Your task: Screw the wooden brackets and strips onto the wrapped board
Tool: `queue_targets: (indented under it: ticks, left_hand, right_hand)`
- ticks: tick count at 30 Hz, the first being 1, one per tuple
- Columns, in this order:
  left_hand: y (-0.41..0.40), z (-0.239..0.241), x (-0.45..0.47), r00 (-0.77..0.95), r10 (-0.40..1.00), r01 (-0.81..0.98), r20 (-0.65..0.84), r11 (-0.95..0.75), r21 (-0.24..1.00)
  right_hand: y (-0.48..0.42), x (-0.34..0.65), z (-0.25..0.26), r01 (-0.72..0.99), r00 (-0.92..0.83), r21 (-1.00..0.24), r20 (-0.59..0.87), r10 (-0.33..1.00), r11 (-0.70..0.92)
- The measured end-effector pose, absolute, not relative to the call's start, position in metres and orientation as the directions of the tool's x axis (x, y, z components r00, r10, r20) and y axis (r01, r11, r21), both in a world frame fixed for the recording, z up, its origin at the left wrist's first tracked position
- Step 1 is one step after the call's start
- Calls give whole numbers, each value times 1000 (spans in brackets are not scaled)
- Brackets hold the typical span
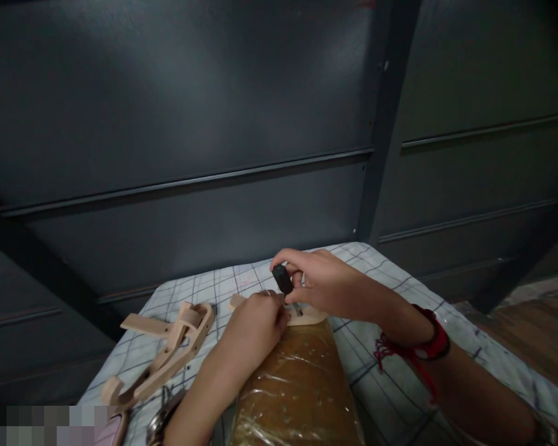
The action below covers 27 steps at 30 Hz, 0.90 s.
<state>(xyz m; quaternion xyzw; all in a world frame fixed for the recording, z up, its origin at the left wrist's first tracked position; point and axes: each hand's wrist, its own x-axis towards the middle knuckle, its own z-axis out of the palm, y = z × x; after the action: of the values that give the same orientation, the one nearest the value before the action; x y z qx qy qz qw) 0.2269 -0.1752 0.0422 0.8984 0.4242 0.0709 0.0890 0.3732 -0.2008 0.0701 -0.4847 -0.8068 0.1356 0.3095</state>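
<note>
My right hand (314,275) is closed around the black handle of a screwdriver (283,279). Its metal shaft slants down to a pale wooden piece (309,317) at the far end of a brown block wrapped in clear plastic (295,384). Curled fingers of my left hand (260,316) grip the wooden piece beside the shaft; the fingertips are partly hidden. Another bit of light wood (236,301) shows just behind that hand. To the left lies an assembly of pale wooden parts (179,347) with drilled holes and a rounded end.
A checked white cloth (390,384) covers the work surface. Dark metal panels (204,124) stand right behind it. Small metal items (158,424) lie near my left forearm, and brown flooring (539,328) shows at the right.
</note>
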Motion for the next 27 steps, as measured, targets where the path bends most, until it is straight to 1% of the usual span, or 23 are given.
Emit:
queue_targets:
  ticks: [3,6,9,12,14,15,18,20,23,24,27]
  left_hand:
    - [-174,41,229,669,741,708,63,-660,252]
    - [-171,37,230,676,733,670,76,-654,351]
    - [-167,33,232,684,723,631,96,-652,419]
    - [-166,34,234,683,721,611,114,-650,451]
    - [-166,36,234,668,738,630,101,-632,451]
    - [-166,37,234,657,749,646,86,-618,448]
    - [-165,39,232,627,778,682,47,-577,449]
    - [-163,40,229,616,787,691,41,-564,454]
    - [-159,40,226,609,792,697,41,-559,450]
    - [-157,40,225,612,789,696,50,-568,440]
    - [-156,38,223,641,762,679,91,-618,396]
  right_hand:
    - [-207,376,73,683,-423,-481,354,834,550]
    - [-210,377,74,708,-440,-422,363,821,566]
    - [-206,375,71,698,-436,-396,426,793,597]
    - [-201,373,68,671,-416,-381,516,749,636]
    - [-200,372,69,655,-411,-389,536,737,648]
    - [-200,372,70,643,-406,-414,528,745,644]
    - [-205,374,76,623,-413,-481,468,781,617]
    - [-210,377,78,624,-465,-453,439,769,637]
    - [-214,378,79,621,-527,-371,455,718,690]
    - [-214,377,79,612,-528,-369,469,708,700]
    - [-213,371,77,576,-468,-434,519,715,692]
